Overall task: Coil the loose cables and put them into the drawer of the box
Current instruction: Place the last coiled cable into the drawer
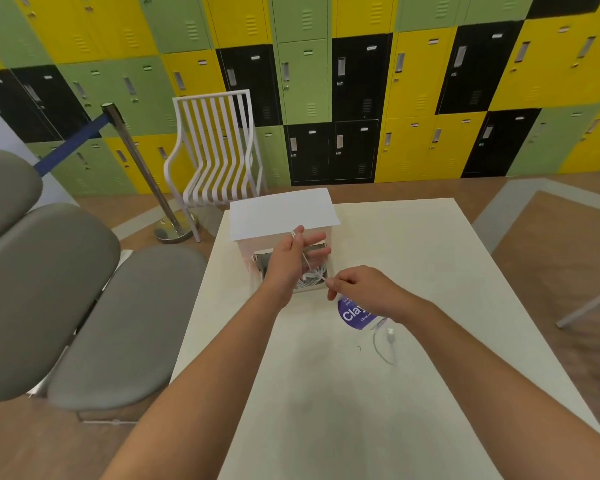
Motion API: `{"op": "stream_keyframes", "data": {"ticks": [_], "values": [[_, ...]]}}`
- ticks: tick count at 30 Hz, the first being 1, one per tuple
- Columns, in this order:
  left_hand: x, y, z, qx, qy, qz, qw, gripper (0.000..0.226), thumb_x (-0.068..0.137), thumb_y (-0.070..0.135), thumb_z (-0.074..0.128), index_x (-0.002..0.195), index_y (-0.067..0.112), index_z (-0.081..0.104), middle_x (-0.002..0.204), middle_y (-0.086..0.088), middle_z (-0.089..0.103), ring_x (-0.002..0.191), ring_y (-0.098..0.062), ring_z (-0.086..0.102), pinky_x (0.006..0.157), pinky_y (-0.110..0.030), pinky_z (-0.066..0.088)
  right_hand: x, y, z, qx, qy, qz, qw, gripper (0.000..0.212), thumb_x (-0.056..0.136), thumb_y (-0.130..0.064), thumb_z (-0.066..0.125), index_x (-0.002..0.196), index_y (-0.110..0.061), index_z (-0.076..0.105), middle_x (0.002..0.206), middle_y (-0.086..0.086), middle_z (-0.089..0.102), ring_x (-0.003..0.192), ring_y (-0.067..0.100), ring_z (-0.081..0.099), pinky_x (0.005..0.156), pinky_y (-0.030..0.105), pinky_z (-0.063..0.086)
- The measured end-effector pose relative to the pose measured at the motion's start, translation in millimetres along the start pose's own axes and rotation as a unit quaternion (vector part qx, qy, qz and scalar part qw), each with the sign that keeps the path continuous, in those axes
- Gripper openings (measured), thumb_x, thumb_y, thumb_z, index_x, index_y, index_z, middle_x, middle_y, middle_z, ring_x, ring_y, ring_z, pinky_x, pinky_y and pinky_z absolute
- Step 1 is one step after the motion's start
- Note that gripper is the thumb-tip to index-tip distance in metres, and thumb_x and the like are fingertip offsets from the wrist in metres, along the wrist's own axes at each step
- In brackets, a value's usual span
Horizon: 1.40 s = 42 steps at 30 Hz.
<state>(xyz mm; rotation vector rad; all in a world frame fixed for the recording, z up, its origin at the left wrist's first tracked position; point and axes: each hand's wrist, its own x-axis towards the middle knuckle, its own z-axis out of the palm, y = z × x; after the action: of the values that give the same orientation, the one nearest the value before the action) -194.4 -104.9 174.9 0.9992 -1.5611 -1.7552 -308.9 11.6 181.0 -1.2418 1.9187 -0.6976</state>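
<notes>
A white box (281, 211) stands at the far side of the table, its drawer (310, 287) pulled out toward me with coiled white cables inside. My left hand (291, 256) is over the drawer and pinches one end of a white cable (310, 266) between thumb and forefinger, the other fingers stretched out. My right hand (361, 292) pinches the same cable a short way along, so it runs taut between both hands. The cable's loose tail (381, 344) with a white plug lies on the table below my right wrist.
A purple round sticker (352, 315) is on the pale table (413, 393) under my right hand. Grey padded seats (84, 306) stand to the left, a white slatted chair (215, 150) and a barrier post (142, 168) behind, coloured lockers beyond.
</notes>
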Motion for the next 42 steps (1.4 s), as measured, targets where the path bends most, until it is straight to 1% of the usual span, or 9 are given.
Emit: {"op": "stream_keyframes", "data": {"ticks": [4, 9, 14, 19, 22, 29, 36, 39, 42], "values": [[-3.9, -1.2, -3.5, 0.132, -0.036, 0.006, 0.991, 0.040, 0.108, 0.027, 0.028, 0.143, 0.015, 0.043, 0.110, 0.001, 0.071, 0.085, -0.011, 0.072, 0.062, -0.010, 0.051, -7.6, -6.7, -9.2, -0.031, 0.002, -0.001, 1.000, 0.041, 0.090, -0.056, 0.055, 0.076, -0.019, 0.070, 0.078, 0.009, 0.066, 0.071, 0.026, 0.063, 0.060, 0.027, 0.044], [-9.3, -2.5, -5.2, 0.241, -0.088, 0.001, 0.966, 0.035, 0.107, 0.020, 0.034, 0.127, 0.008, 0.059, 0.066, -0.001, 0.058, 0.045, 0.001, 0.051, 0.051, -0.013, 0.040, -5.1, -16.9, -27.1, 0.006, 0.062, -0.034, 0.997, 0.027, 0.088, -0.037, 0.064, 0.077, -0.013, 0.065, 0.074, 0.000, 0.063, 0.069, 0.017, 0.056, 0.062, 0.028, 0.041], [-15.6, 6.8, -10.7, 0.136, -0.150, -0.035, 0.979, 0.039, 0.107, 0.023, 0.031, 0.107, 0.019, 0.070, 0.062, -0.003, 0.041, 0.060, -0.013, 0.043, 0.076, -0.029, 0.050, 6.9, -16.3, -39.0, 0.049, 0.107, -0.034, 0.993, 0.016, 0.096, -0.024, 0.052, 0.092, -0.017, 0.066, 0.102, 0.003, 0.065, 0.091, 0.017, 0.055, 0.068, 0.027, 0.042], [-22.8, 17.6, -15.3, 0.004, -0.217, -0.088, 0.972, 0.037, 0.105, 0.018, 0.035, 0.106, 0.007, 0.071, 0.067, -0.002, 0.031, 0.061, -0.018, 0.027, 0.078, -0.043, 0.059, 10.4, -6.0, -38.1, 0.087, 0.150, -0.036, 0.984, 0.018, 0.098, -0.032, 0.051, 0.101, -0.018, 0.061, 0.095, -0.006, 0.060, 0.091, 0.010, 0.053, 0.071, 0.026, 0.038], [-27.3, 22.8, -16.0, -0.038, -0.236, -0.103, 0.965, 0.039, 0.105, 0.019, 0.035, 0.109, 0.008, 0.072, 0.065, -0.005, 0.031, 0.060, -0.018, 0.021, 0.071, -0.035, 0.058, 8.7, -2.1, -34.5, 0.096, 0.194, -0.045, 0.975, 0.016, 0.096, -0.033, 0.056, 0.101, -0.018, 0.060, 0.074, -0.009, 0.048, 0.069, 0.005, 0.045, 0.058, 0.021, 0.032], [-33.4, 24.1, -14.1, -0.028, -0.256, -0.097, 0.961, 0.043, 0.106, 0.023, 0.031, 0.117, 0.010, 0.070, 0.069, -0.013, 0.012, 0.065, -0.023, 0.011, 0.056, -0.024, 0.032, 9.4, 2.6, -23.9, 0.086, 0.277, -0.055, 0.956, 0.014, 0.095, -0.036, 0.057, 0.101, -0.023, 0.060, 0.071, -0.006, 0.049, 0.067, 0.011, 0.047, 0.059, 0.024, 0.037], [-30.8, 23.5, -7.4, -0.144, -0.213, -0.066, 0.964, 0.031, 0.106, 0.019, 0.033, 0.109, 0.004, 0.060, 0.058, -0.006, 0.034, 0.062, -0.023, 0.017, 0.077, -0.032, 0.056, 9.7, 9.1, -8.7, 0.103, 0.255, -0.040, 0.961, 0.021, 0.092, -0.047, 0.058, 0.093, -0.027, 0.064, 0.068, -0.006, 0.053, 0.066, 0.013, 0.052, 0.062, 0.028, 0.043], [-28.3, 24.4, -2.7, -0.175, -0.162, -0.030, 0.971, 0.037, 0.107, 0.021, 0.031, 0.124, 0.005, 0.059, 0.087, -0.009, 0.071, 0.085, -0.027, 0.065, 0.085, -0.034, 0.057, 7.5, 11.7, -1.7, 0.099, 0.197, -0.052, 0.974, 0.017, 0.097, -0.038, 0.053, 0.105, -0.033, 0.067, 0.070, -0.010, 0.058, 0.064, 0.006, 0.053, 0.062, 0.021, 0.040], [-21.9, 21.9, -1.6, -0.177, -0.134, 0.001, 0.975, 0.040, 0.108, 0.027, 0.027, 0.137, 0.011, 0.049, 0.123, -0.002, 0.068, 0.114, -0.022, 0.065, 0.096, -0.033, 0.053, 2.6, 10.6, 3.5, 0.074, 0.107, -0.038, 0.991, 0.026, 0.101, -0.032, 0.046, 0.112, -0.021, 0.066, 0.074, -0.003, 0.063, 0.068, 0.009, 0.056, 0.062, 0.020, 0.042]]}}
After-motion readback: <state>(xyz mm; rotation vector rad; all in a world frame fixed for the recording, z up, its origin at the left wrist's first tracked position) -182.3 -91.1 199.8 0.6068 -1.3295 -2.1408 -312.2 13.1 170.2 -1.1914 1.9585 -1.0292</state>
